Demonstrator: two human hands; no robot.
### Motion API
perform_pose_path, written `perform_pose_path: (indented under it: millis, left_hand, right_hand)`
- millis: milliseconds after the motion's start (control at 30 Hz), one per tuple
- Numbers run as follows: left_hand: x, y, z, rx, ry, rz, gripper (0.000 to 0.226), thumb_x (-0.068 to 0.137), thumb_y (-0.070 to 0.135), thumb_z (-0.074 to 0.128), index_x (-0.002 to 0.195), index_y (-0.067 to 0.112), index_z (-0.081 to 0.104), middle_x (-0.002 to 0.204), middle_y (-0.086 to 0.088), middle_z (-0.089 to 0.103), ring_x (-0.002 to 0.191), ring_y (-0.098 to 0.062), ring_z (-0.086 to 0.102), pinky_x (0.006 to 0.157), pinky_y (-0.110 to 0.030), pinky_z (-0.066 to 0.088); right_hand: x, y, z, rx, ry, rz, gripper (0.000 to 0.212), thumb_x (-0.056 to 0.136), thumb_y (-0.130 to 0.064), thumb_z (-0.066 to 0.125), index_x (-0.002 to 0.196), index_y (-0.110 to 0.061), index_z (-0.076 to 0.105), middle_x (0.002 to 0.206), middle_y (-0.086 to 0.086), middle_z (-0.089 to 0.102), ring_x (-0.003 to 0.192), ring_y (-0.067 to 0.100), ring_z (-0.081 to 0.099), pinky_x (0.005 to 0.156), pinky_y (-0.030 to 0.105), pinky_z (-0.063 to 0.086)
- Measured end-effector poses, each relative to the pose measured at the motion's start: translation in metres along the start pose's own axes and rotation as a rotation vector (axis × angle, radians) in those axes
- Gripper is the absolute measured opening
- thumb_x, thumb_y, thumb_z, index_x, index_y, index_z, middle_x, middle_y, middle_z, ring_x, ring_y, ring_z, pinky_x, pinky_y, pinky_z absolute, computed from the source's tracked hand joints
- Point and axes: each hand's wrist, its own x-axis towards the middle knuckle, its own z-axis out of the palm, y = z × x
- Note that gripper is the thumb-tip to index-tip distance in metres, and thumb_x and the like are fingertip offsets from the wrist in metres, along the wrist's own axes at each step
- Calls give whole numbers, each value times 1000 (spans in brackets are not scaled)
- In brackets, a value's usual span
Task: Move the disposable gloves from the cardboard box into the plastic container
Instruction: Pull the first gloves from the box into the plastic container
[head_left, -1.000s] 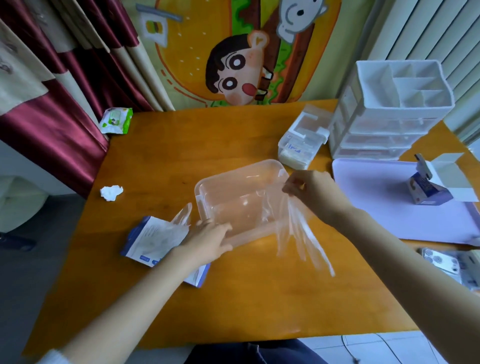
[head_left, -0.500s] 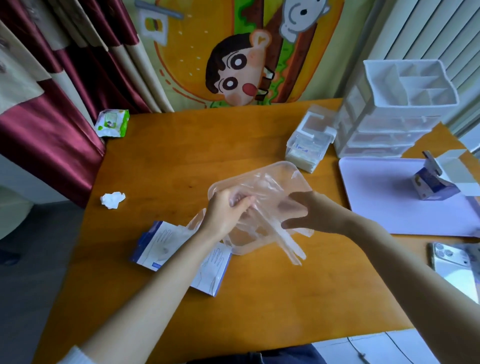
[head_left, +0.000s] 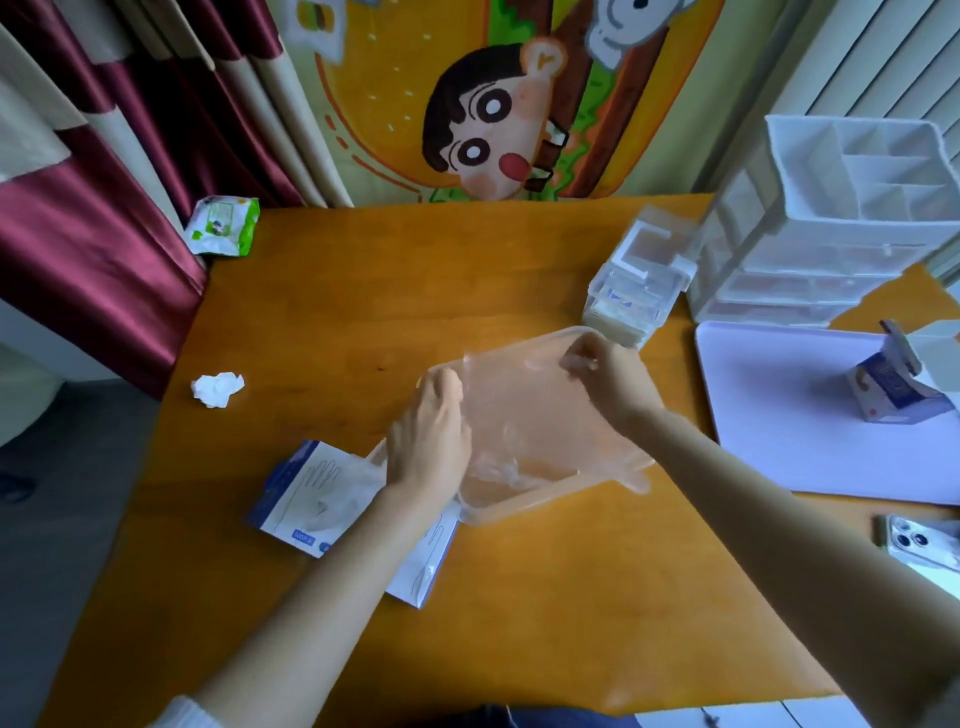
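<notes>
Clear film, nearly weightless, limp and clingy — the disposable gloves (head_left: 498, 470) want a light pinch at an edge. They lie spread in the plastic container (head_left: 522, 512) on the bench (head_left: 519, 623); my right hand (head_left: 610, 387) pinches the film at the far rim, my left hand (head_left: 431, 441) curls on it at the left corner. Film against clear plastic is hard to trace — how many are in I cannot tell, and my left arm hides part of the cardboard box (head_left: 306, 499).
</notes>
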Motion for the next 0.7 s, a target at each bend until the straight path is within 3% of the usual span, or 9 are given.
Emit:
perform_pose_path:
  millis: [100, 200, 267, 333, 400, 467, 533, 633, 700]
  left_hand:
    - [5, 14, 7, 3, -84, 229, 26, 88, -7, 50, 97, 17, 45, 102, 3, 46, 80, -17, 50, 46, -18, 22]
    - [17, 19, 24, 118, -468, 360, 42, 93, 6, 53, 132, 14, 41, 134, -5, 41, 121, -23, 46, 83, -23, 39]
    - [28, 18, 37, 293, -748, 323, 57, 94, 24, 56, 143, 11, 32, 150, -14, 26, 139, -33, 28, 108, -41, 31]
    - [36, 18, 53, 361, -928, 254, 63, 95, 31, 53, 149, 13, 25, 156, -15, 16, 143, -35, 17, 114, -49, 22]
    - [41, 19, 68, 391, -1001, 239, 64, 95, 33, 51, 150, 17, 22, 157, -15, 13, 144, -36, 14, 115, -53, 18]
    - [43, 22, 78, 437, -1036, 246, 64, 96, 30, 51, 151, 20, 20, 157, -16, 10, 144, -37, 12, 115, -55, 17]
    - [45, 22, 85, 435, -1061, 228, 70, 95, 20, 51, 153, 22, 11, 159, -16, 3, 145, -38, 9, 114, -56, 18]
    - [43, 23, 88, 417, -1060, 199, 78, 95, 16, 51, 154, 24, 1, 159, -16, -11, 144, -44, 5, 115, -57, 16]
    - [40, 24, 84, 421, -1049, 222, 73, 98, 18, 47, 154, 21, 1, 158, -18, -14, 143, -48, 4, 112, -56, 20]
  right_hand:
    - [14, 11, 23, -238, -162, -115, 14, 88, -4, 51, 94, -12, 60, 90, 2, 64, 80, 23, 60, 67, 33, 47]
    - [23, 24, 44, -361, -324, -182, 15, 89, -8, 52, 101, -14, 58, 99, 7, 65, 90, 29, 61, 68, 34, 45]
    - [28, 31, 53, -405, -378, -177, 15, 91, -12, 51, 105, -15, 56, 105, 8, 63, 95, 30, 60, 67, 31, 41]
    - [32, 35, 56, -513, -428, -217, 23, 95, -19, 51, 117, -14, 52, 116, 9, 59, 105, 30, 56, 74, 32, 41]
    - [32, 33, 58, -619, -349, -356, 34, 91, -21, 59, 122, -11, 52, 119, 9, 56, 110, 28, 52, 85, 35, 43]
    - [28, 28, 60, -651, -224, -600, 29, 77, -8, 72, 104, -11, 63, 102, 7, 61, 94, 26, 58, 77, 33, 48]
    - [20, 25, 60, -634, -414, -609, 27, 83, -4, 62, 108, -14, 63, 112, 5, 59, 100, 24, 58, 81, 31, 44]
    - [15, 36, 64, -689, -867, -327, 47, 94, -21, 56, 138, -19, 43, 147, 3, 34, 131, 24, 39, 103, 34, 33]
    - [19, 42, 65, -786, -947, -289, 66, 92, -25, 60, 148, -23, 26, 157, 0, 15, 140, 26, 26, 111, 38, 27]
